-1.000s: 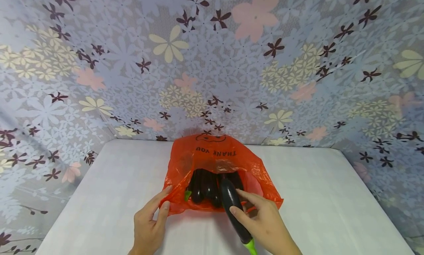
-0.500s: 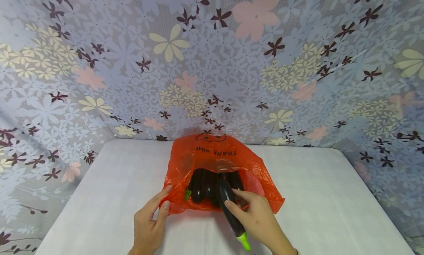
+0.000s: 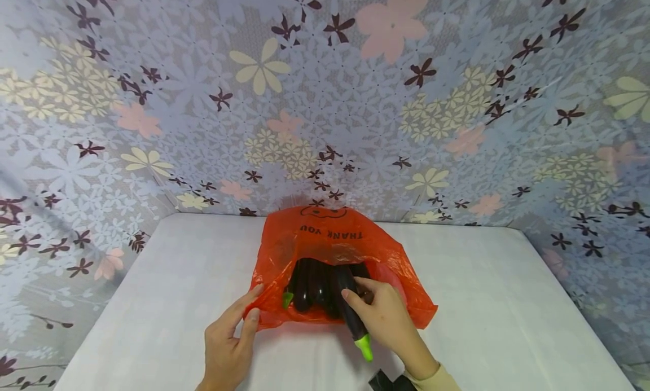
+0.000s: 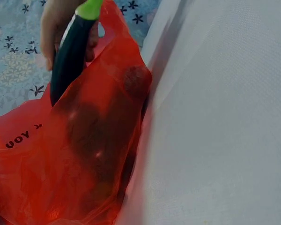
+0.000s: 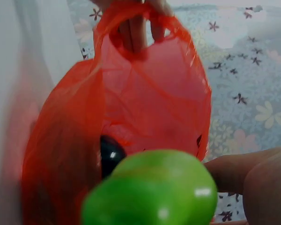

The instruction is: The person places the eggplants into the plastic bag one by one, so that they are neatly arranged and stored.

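A red plastic bag printed THANK YOU lies on its side, mouth toward me, with several dark eggplants inside. My left hand holds the left edge of the mouth; in the right wrist view its fingers reach over the rim. Between thumb and fingers of my right hand is another long eggplant. Its far end is inside the mouth, and its green cap points back toward me. That cap fills the lower part of the right wrist view and hides much of the bag's inside.
The bag rests on a white-covered table. Behind it rises a flower-patterned backdrop, which also closes off both sides. A black object, seen only in part, is beside the right wrist at the bottom edge.
My right hand has moved forward and a little left, carrying the eggplant deeper into the bag's mouth. The right sleeve and the black object have come into view. My left hand stays put.
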